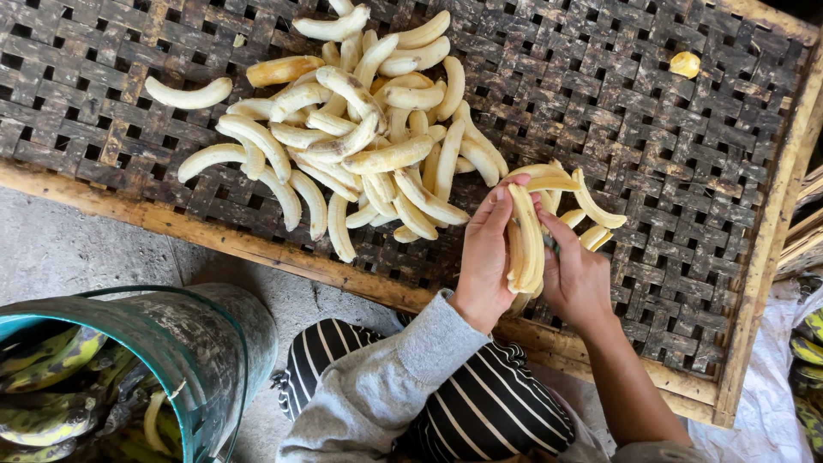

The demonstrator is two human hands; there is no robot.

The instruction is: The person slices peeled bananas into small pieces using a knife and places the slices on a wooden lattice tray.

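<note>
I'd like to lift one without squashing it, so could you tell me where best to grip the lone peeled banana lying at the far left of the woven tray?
Probably grip the lone banana around its thick middle, coming down from above. It lies flat and curved on the woven tray, apart from the pile, so both sides are free for fingers.

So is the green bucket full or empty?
Not empty. The bucket holds green-yellow peels near its rim at one side; how deep they go cannot be told. Both hands, left and right, hold a banana.
</note>
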